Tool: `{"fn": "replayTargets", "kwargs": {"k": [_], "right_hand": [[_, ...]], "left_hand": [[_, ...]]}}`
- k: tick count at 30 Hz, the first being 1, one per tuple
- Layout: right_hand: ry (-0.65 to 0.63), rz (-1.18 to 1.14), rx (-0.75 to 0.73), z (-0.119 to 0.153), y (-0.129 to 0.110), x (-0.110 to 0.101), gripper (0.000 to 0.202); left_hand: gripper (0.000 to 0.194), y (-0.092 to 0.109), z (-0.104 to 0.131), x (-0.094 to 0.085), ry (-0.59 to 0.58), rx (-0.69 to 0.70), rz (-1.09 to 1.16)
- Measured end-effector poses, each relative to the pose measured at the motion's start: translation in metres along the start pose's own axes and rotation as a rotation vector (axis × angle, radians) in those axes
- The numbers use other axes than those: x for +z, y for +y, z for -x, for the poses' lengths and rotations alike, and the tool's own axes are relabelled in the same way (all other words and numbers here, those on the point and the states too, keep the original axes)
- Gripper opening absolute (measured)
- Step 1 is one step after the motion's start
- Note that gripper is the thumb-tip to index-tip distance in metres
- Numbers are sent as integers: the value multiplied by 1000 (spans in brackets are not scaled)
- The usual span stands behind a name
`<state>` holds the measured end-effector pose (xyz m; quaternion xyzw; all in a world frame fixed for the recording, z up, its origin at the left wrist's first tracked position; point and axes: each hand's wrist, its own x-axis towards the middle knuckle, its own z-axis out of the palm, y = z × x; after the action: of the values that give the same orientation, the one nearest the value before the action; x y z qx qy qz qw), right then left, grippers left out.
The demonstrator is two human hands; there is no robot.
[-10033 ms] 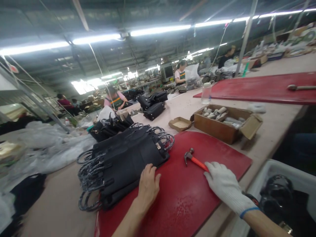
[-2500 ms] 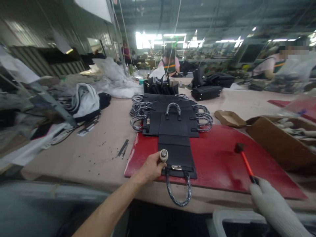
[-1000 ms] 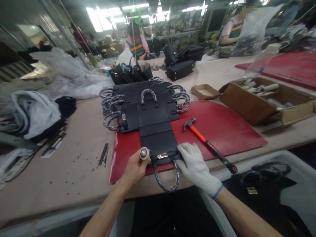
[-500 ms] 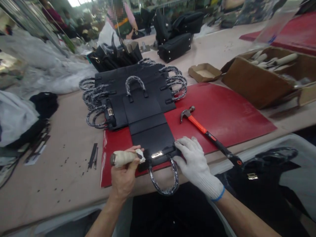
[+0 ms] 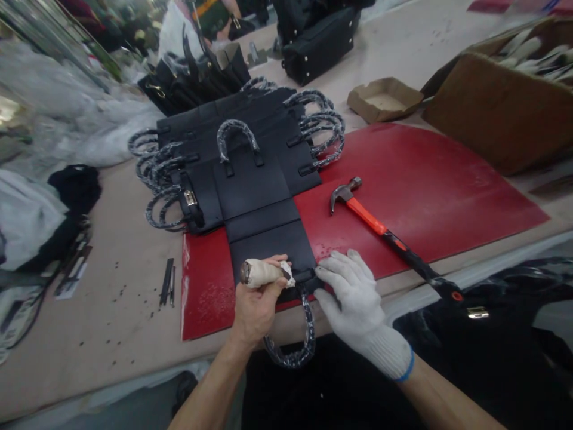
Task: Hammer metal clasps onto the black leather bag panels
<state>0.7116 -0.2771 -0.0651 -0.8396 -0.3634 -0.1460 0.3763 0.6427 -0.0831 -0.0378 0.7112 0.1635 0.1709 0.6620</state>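
My bare left hand (image 5: 257,307) grips a short thick tool wrapped in whitish tape (image 5: 264,273), tilted over the near end of a black bag panel (image 5: 273,243). The tool and fingers cover the panel's metal clasp. A plastic-wrapped handle (image 5: 308,334) hangs from this end over the table edge. My right hand (image 5: 349,292), in a white knit glove, lies with fingers outstretched at the panel's right corner. Beyond it, a claw hammer (image 5: 367,218) with an orange and black handle rests on the red mat (image 5: 403,173).
More black panels with wrapped handles (image 5: 322,128) lie stacked behind. A shallow cardboard tray (image 5: 385,98) and a larger cardboard box (image 5: 496,107) stand at right. Thin dark strips (image 5: 167,280) lie left of the mat. Black bags (image 5: 317,48) stand farther back.
My left hand has moved right with the taped tool, from beside the clasp to over it. My right hand stays at the panel's corner. The camera view has shifted down and closer.
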Motion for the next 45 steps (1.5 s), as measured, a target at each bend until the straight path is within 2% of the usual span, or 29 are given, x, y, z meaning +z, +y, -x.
{"fn": "replayTargets", "kwargs": {"k": [6,11,18,27,39,42,45], "right_hand": [[-17,-1,-17,0,1,0,24],[9,12,-43,0,2,0,24],[10,18,-55,1,5,1,26],[5,25,-61,0,5,1,28],[1,15,-37,1,4,3,28],[-40,-66,-26,1,4,-4,29],[-38,-189,-1,0,7,-24,27]], "left_hand": [[22,4,-2,1,-41,-28,8],[21,3,-7,6,-68,-10,-83],[21,1,-6,3,-35,-33,-52],[20,1,-8,4,-79,-61,-71],[18,1,-12,6,-113,-14,-117],[17,2,-13,5,-128,0,-146],[17,4,-14,4,-136,-7,-165]]}}
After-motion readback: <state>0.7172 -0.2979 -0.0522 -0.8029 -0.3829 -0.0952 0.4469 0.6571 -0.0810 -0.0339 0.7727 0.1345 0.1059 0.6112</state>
